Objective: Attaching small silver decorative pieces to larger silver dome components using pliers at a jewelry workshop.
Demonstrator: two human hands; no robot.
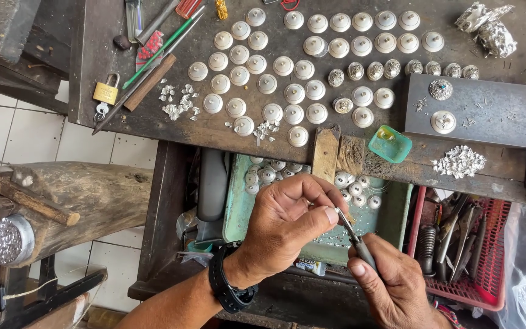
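Observation:
My left hand [287,225], with a black watch on its wrist, pinches a tiny silver piece between thumb and fingertips over a green tray [237,207] of white domed buttons. My right hand [391,283] grips thin metal pliers [354,237], whose tips meet the piece at my left thumb. The piece itself is mostly hidden by my fingers. Above, many white domed buttons [293,67] lie in rows on the dark workbench [105,73].
A grey metal block [494,109] carries two ornate silver buttons. A small green dish [391,143], silver filigree scraps [459,161], a brass padlock [106,92], long tools [153,61], a red tool basket [488,256] and a wooden stump [86,201] surround the bench.

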